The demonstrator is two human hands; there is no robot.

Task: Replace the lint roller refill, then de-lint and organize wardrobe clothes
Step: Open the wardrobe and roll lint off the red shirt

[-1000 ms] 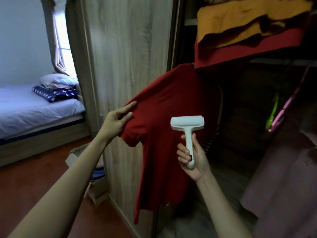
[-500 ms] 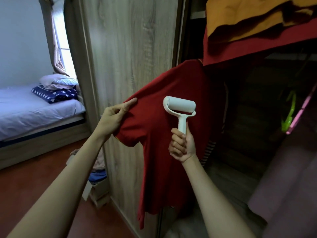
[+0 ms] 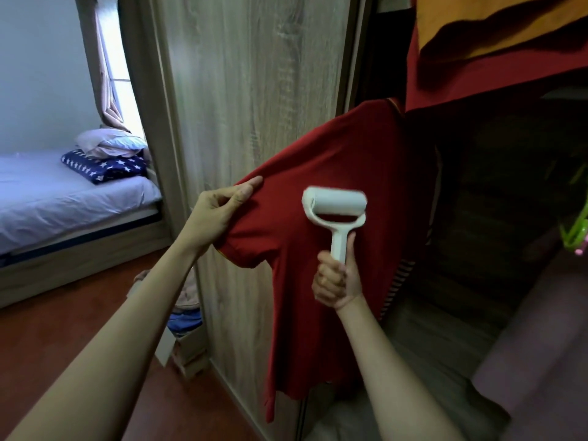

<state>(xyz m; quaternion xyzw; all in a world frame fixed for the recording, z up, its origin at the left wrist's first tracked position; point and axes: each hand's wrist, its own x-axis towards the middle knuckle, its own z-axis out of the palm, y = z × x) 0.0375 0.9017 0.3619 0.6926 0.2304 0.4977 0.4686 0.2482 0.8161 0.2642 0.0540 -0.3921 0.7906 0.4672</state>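
A red short-sleeved shirt (image 3: 321,281) hangs at the open wardrobe, its left sleeve pulled out to the left. My left hand (image 3: 219,214) pinches that sleeve near the shoulder. My right hand (image 3: 337,281) grips the handle of a white lint roller (image 3: 334,206), held upright. The roller head lies against the shirt's chest, just right of the stretched sleeve.
A wood-grain wardrobe door (image 3: 254,106) stands behind the shirt. Orange and red folded clothes (image 3: 496,43) sit on the shelf above. A mauve garment (image 3: 541,361) hangs at right. A cardboard box (image 3: 181,338) with clothes sits on the floor, and a bed (image 3: 63,198) lies at left.
The roller has turned from facing me to lying against the shirt and moved up and left onto the chest. My left hand keeps the sleeve stretched.
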